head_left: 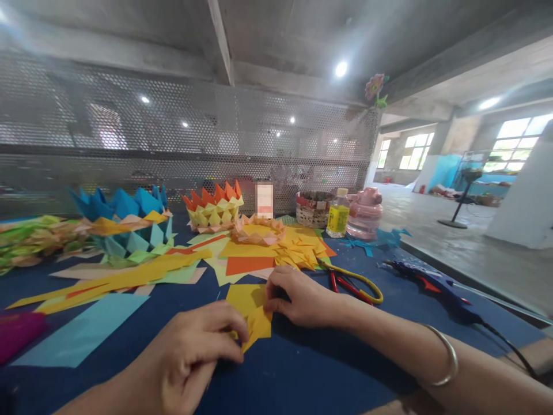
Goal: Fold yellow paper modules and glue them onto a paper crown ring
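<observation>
Yellow paper: The sheet (242,295) lies on the dark blue tabletop (276,374) between both hands, partly folded along its lower edge; it is the centre for the clock directions here, twelve being away from the person.
Left hand: At eight o'clock, this hand (203,340) has its fingers curled, the tips closed on the folded lower-left part of the sheet.
Right hand: At two o'clock, this hand (294,297) pinches the sheet's right side between thumb and forefinger; a silver bangle (449,360) circles the forearm.
Twelve o'clock: An orange sheet (249,266) lies just beyond, with a peach folded ring (259,230) farther back.
One to two o'clock: Yellow folded pieces (302,253) are heaped near the right hand; behind stand a woven basket (311,208), a yellow-labelled bottle (337,219) and a pink jug (365,216).
Three o'clock: A dark blue corded tool (444,294) lies well apart.
Nine o'clock: A light blue sheet (86,331) lies flat.
Ten o'clock: A blue pointed paper crown (118,203) stands upright.
</observation>
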Motion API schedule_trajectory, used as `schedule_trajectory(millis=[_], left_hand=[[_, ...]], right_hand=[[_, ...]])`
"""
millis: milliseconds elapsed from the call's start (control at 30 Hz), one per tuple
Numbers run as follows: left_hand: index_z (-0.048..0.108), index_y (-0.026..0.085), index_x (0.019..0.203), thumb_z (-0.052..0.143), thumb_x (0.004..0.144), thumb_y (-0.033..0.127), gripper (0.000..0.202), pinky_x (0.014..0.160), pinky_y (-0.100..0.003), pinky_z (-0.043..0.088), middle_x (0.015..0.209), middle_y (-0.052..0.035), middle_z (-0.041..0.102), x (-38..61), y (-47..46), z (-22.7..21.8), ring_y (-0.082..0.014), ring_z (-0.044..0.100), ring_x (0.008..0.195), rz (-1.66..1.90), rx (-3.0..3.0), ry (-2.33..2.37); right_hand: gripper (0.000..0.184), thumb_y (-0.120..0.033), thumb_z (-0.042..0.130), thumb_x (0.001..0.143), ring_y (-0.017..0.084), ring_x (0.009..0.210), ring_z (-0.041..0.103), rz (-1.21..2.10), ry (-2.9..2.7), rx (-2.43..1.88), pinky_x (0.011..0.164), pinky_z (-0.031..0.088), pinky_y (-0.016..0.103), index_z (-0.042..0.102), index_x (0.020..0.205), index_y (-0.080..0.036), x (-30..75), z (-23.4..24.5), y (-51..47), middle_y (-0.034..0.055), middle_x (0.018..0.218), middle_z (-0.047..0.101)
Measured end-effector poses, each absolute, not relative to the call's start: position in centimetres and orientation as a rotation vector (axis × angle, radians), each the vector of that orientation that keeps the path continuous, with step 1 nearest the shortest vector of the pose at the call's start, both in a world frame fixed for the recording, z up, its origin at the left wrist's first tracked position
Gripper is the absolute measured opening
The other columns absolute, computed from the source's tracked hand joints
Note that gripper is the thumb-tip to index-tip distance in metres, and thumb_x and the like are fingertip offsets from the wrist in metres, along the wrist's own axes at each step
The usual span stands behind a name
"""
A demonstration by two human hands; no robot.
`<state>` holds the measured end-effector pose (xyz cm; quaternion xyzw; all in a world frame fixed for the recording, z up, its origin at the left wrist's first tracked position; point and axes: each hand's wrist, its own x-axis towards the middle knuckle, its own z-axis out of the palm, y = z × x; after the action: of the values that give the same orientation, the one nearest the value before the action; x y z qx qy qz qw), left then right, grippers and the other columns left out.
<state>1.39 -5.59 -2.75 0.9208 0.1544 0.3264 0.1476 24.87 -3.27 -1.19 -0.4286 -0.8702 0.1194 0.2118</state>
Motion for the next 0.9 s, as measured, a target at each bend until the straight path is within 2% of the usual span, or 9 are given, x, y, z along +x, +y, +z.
schedule_trajectory(millis=[167,333,467,533,600,667,733,833,900], left_hand=[[0.069,0.025,0.095,0.039,0.088,0.006,0.036,0.080,-0.022,0.046,0.100,-0.0013,0.067,0.9,-4.0,-2.4,-0.0135,0.063,0.092,1.162,2.655,0.764],[0.071,0.021,0.092,0.039,0.089,0.012,0.034,0.082,-0.023,0.047,0.099,-0.0035,0.069,0.7,-2.7,-2.2,-0.0157,0.065,0.094,1.196,2.665,0.946],[0.071,0.019,0.088,0.039,0.088,0.015,0.032,0.083,-0.026,0.049,0.097,-0.0052,0.070,0.9,-2.4,-2.0,-0.0180,0.065,0.095,1.175,2.681,1.013],[0.070,0.019,0.089,0.039,0.087,0.015,0.031,0.083,-0.027,0.049,0.099,-0.0064,0.069,1.0,-2.3,-1.9,-0.0194,0.065,0.095,1.144,2.674,1.054],[0.070,0.018,0.091,0.040,0.086,0.014,0.031,0.084,-0.030,0.049,0.102,-0.0077,0.068,1.0,-2.0,-1.8,-0.0208,0.065,0.097,1.125,2.642,1.079],[0.070,0.019,0.090,0.042,0.084,0.014,0.029,0.085,-0.032,0.049,0.103,-0.0082,0.068,0.9,-1.8,-1.8,-0.0217,0.065,0.097,1.119,2.589,1.087],[0.070,0.018,0.089,0.044,0.082,0.014,0.028,0.085,-0.033,0.048,0.103,-0.0088,0.069,0.7,-1.5,-1.8,-0.0227,0.065,0.097,1.121,2.546,1.091],[0.071,0.017,0.087,0.046,0.080,0.014,0.026,0.088,-0.036,0.047,0.102,-0.0100,0.070,0.4,-1.2,-1.8,-0.0246,0.065,0.098,1.138,2.502,1.108],[0.071,0.017,0.086,0.047,0.079,0.015,0.025,0.091,-0.037,0.046,0.101,-0.0102,0.071,0.2,-1.1,-1.7,-0.0256,0.064,0.100,1.160,2.464,1.111]], right_hand=[[0.006,-0.020,0.064,0.083,0.010,0.064,0.056,0.498,-2.242,-1.231,0.058,0.041,0.020,0.061,0.079,-0.016,25.6,-0.3,-2.0,-0.0014,0.071,0.064],[0.012,-0.021,0.053,0.088,0.015,0.071,0.061,0.148,-1.939,-1.416,0.065,0.045,0.025,0.062,0.083,-0.016,29.0,1.1,0.8,0.0042,0.079,0.069],[0.014,-0.012,0.052,0.084,0.022,0.091,0.060,-0.089,-1.839,-1.480,0.083,0.042,0.036,0.065,0.089,-0.016,30.7,1.5,1.5,0.0101,0.094,0.068],[0.019,-0.010,0.050,0.085,0.022,0.095,0.059,-0.128,-1.887,-1.443,0.086,0.041,0.036,0.065,0.093,-0.016,29.9,1.5,0.9,0.0098,0.097,0.068],[0.018,-0.012,0.050,0.086,0.019,0.088,0.061,-0.094,-2.022,-1.375,0.081,0.043,0.032,0.067,0.089,-0.018,28.2,1.2,-0.1,0.0071,0.092,0.069],[0.013,-0.017,0.056,0.085,0.018,0.084,0.062,-0.030,-2.191,-1.293,0.077,0.044,0.028,0.069,0.084,-0.019,26.1,1.0,-1.1,0.0048,0.086,0.070],[0.014,-0.029,0.064,0.082,0.020,0.088,0.062,0.013,-2.363,-1.267,0.078,0.044,0.030,0.071,0.088,-0.019,24.2,0.9,-1.7,0.0067,0.091,0.069],[0.046,-0.051,0.074,0.070,0.026,0.089,0.060,0.035,-2.587,-1.358,0.073,0.044,0.032,0.070,0.099,-0.016,22.5,1.3,-1.2,0.0117,0.098,0.066],[0.054,-0.056,0.079,0.059,0.022,0.077,0.059,0.159,-2.675,-1.431,0.064,0.041,0.029,0.070,0.095,-0.017,22.0,1.7,-0.2,0.0082,0.088,0.066]])
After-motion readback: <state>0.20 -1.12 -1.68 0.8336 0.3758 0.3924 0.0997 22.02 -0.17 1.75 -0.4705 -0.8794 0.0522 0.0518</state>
